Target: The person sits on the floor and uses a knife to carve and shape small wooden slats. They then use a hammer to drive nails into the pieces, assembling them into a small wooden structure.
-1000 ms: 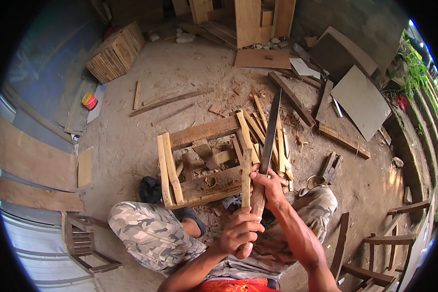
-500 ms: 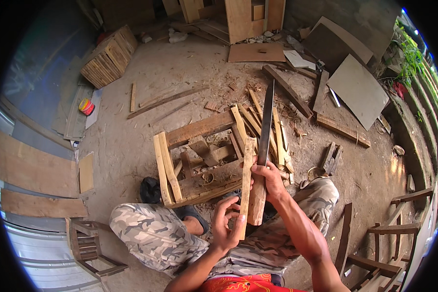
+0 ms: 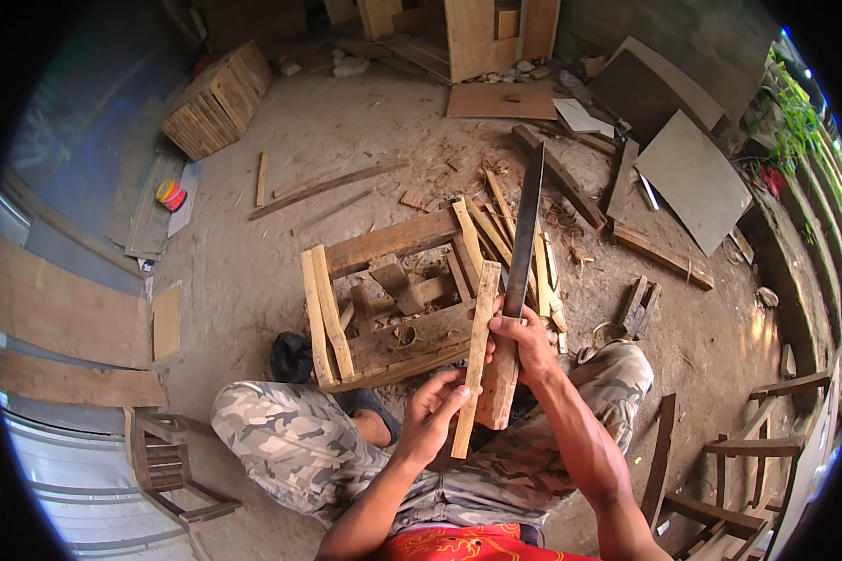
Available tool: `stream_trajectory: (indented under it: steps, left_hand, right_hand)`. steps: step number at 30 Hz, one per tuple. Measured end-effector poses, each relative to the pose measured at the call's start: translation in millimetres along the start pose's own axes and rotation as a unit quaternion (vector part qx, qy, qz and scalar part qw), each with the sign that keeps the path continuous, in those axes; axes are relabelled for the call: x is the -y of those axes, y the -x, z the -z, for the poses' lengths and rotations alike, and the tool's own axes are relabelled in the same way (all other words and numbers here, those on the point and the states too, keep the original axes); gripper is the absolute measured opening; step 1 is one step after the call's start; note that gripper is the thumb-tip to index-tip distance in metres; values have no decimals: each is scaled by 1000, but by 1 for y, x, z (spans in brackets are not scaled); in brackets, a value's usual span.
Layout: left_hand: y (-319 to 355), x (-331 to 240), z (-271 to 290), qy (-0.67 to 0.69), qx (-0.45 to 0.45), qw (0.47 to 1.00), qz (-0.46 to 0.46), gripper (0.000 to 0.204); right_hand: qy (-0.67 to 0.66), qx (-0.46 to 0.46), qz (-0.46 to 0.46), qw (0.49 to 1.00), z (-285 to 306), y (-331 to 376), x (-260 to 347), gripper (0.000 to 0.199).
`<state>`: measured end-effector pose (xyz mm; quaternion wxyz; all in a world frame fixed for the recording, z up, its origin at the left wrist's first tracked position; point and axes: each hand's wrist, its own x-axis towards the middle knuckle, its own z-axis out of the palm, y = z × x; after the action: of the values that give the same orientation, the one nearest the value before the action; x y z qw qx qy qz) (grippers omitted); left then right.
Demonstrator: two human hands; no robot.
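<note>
My left hand (image 3: 430, 417) is closed, thumb and fingers pinching the lower part of a pale wooden strip (image 3: 482, 327). Beside the strip, my right hand (image 3: 530, 342) wraps round a machete (image 3: 526, 229) where its dark blade meets the thick wooden handle (image 3: 499, 391). Its blade points away from me, and the handle end is toward my lap. Some right fingertips reach behind the strip; whether they press on it is hard to see. Beyond both hands stands a low wooden frame (image 3: 391, 239), with two pale strips (image 3: 327, 318) across its left end.
Several cut strips (image 3: 544, 271) lie at the frame's right side. Dark beams (image 3: 660, 252) and grey boards (image 3: 692, 178) are farther right. A slatted wooden crate (image 3: 217, 103) and a red-yellow tub (image 3: 171, 194) stand at left. My bent legs flank the work.
The strip and machete lean slightly more to the right at their far ends. Both hands keep their grips. The whole view has shifted a little.
</note>
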<state>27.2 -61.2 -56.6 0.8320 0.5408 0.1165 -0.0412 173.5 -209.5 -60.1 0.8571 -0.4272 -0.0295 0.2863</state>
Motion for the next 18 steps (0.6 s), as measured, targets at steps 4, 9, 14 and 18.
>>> stream_trajectory:
  steps: [4, 9, 14, 18]
  left_hand:
    - [2, -6, 5, 79, 35, 995, 58, 31]
    - [-1, -5, 1, 123, 5, 989, 82, 36]
    - [0, -3, 1, 114, -10, 988, 101, 42]
    - [2, -5, 6, 110, -7, 985, 131, 46]
  right_hand:
    - [-9, 17, -4, 1000, -1, 0, -1, 29]
    - [-8, 29, -8, 1000, -3, 0, -2, 26]
    - [-4, 47, -9, 999, -3, 1, -4, 24]
    - [28, 31, -7, 999, -4, 1, -5, 25]
